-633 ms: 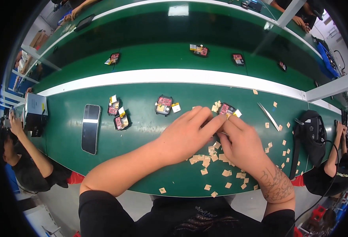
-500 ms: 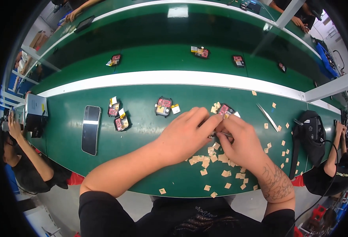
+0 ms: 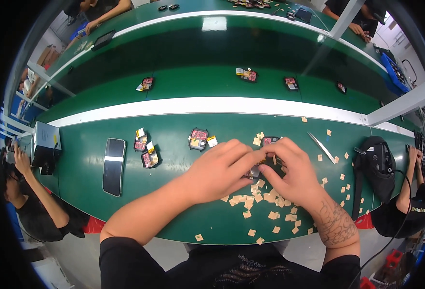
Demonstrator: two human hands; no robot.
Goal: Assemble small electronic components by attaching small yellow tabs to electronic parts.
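My left hand (image 3: 224, 166) and my right hand (image 3: 292, 168) meet over the near part of the green table. Their fingers close round a small dark-cased electronic device (image 3: 253, 172), mostly hidden behind the fingers. Just beyond my fingertips lies another black-cased device (image 3: 271, 140) with a red circuit board, partly covered by my right hand. Below both hands spreads a loose heap of small tan square pads (image 3: 244, 198). A few more pads (image 3: 258, 138) sit beside the device behind my fingers.
White tweezers (image 3: 321, 148) and a black bag (image 3: 377, 161) lie to the right. Leftward are an open device (image 3: 198, 138) with a battery (image 3: 212, 141), two more devices (image 3: 150, 158), a phone (image 3: 113, 167) and a grey box (image 3: 46, 144). A white rail (image 3: 212, 106) crosses beyond; other people sit around.
The view has tilted, so the table sits lower in the picture. My fingers have shifted on the held device, and more of its dark case shows between my hands.
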